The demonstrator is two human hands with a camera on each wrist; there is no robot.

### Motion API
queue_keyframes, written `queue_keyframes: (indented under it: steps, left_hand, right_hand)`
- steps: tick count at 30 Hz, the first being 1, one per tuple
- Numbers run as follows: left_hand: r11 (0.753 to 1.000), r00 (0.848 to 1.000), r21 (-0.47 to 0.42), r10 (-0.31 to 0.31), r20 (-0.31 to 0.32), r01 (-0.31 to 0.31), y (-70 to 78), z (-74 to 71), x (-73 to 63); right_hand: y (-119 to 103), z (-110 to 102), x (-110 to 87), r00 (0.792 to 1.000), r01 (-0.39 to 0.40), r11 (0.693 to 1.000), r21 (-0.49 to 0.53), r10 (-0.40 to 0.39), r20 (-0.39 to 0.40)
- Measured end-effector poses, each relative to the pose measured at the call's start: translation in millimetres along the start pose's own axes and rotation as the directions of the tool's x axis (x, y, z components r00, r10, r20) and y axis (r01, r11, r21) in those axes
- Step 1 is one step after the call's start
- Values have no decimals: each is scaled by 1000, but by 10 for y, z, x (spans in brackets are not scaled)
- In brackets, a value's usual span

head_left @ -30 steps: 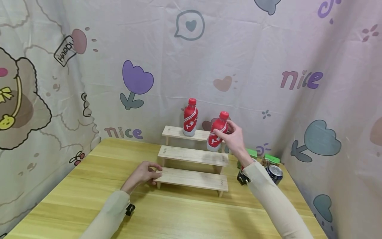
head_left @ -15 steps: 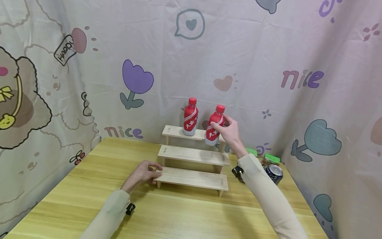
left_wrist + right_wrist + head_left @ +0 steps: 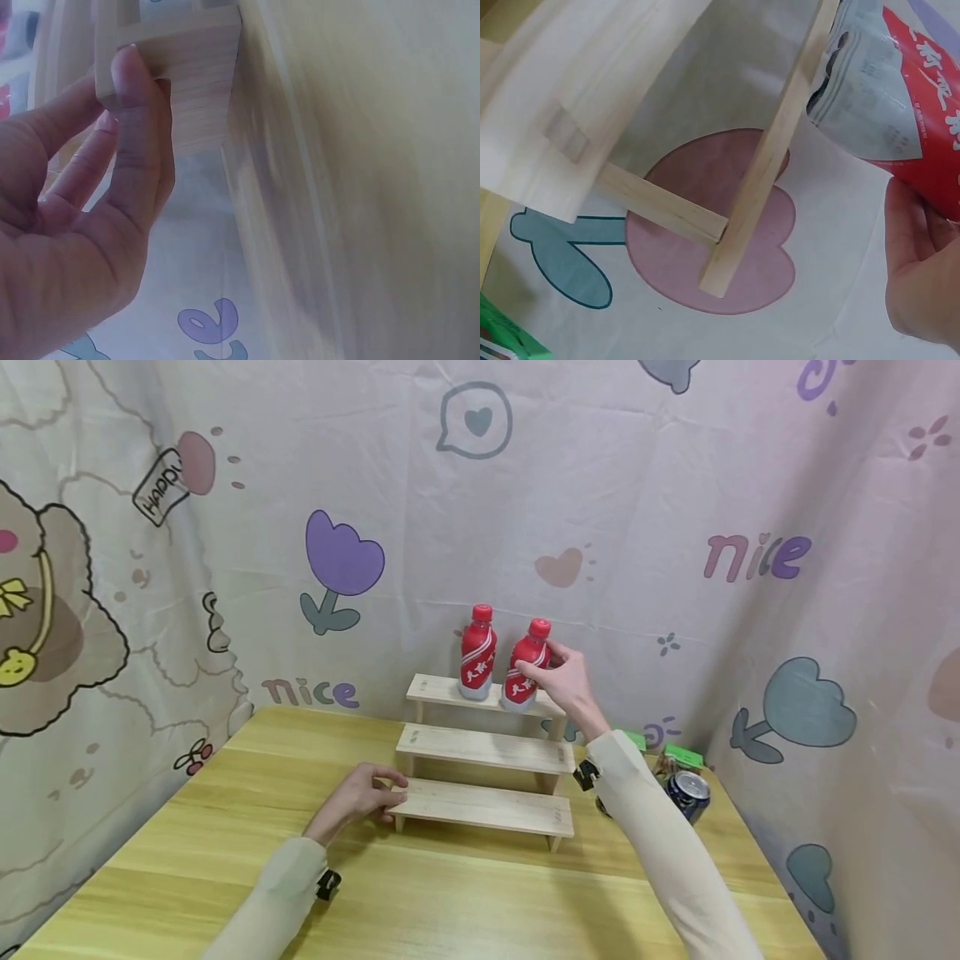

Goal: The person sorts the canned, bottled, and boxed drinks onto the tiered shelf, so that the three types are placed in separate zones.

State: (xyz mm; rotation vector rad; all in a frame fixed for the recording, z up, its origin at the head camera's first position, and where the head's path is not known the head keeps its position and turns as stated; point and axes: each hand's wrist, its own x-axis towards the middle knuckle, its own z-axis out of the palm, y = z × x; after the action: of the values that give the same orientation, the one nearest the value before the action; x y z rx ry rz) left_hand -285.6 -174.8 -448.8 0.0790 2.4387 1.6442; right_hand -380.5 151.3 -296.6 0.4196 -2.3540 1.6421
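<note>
A three-step wooden display stand (image 3: 480, 747) is on the table. My left hand (image 3: 365, 793) pinches the left end of its lowest step; the left wrist view shows the thumb and fingers (image 3: 135, 150) on either side of the board end. One red bottle (image 3: 477, 653) with a white base stands upright on the top step. My right hand (image 3: 567, 681) grips a second such bottle (image 3: 524, 667), slightly tilted, just right of the first. In the right wrist view the held bottle's base (image 3: 855, 105) is right at the top step's edge (image 3: 769, 161).
Behind my right forearm, a dark can (image 3: 688, 795) and a pack with a green top (image 3: 682, 757) stand at the table's right side. Another green-topped item (image 3: 635, 740) is mostly hidden by the arm. A printed curtain (image 3: 450, 510) hangs behind the table (image 3: 480, 902).
My right hand has carried its bottle left and up, closer to the standing bottle and over the top step. The left hand has stayed in place on the stand.
</note>
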Motion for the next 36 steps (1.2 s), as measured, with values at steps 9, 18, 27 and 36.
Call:
queue_keyframes:
  steps: [9, 18, 27, 36]
  left_hand:
    - [1000, 1000, -9, 12, -11, -12, -17, 20, 16]
    - [1000, 1000, 5, 18, -9, -18, -19, 25, 33]
    - [1000, 1000, -7, 15, 3, -15, -27, 12, 26]
    - [1000, 1000, -16, 27, 3, -27, -39, 20, 38]
  right_hand:
    - [-45, 30, 137, 999, -31, 999, -36, 32, 36]
    - [-58, 1, 232, 997, -47, 994, -98, 53, 55]
    - [-74, 34, 303, 993, -101, 985, -139, 109, 52]
    - [-70, 51, 317, 993, -87, 993, -79, 93, 77]
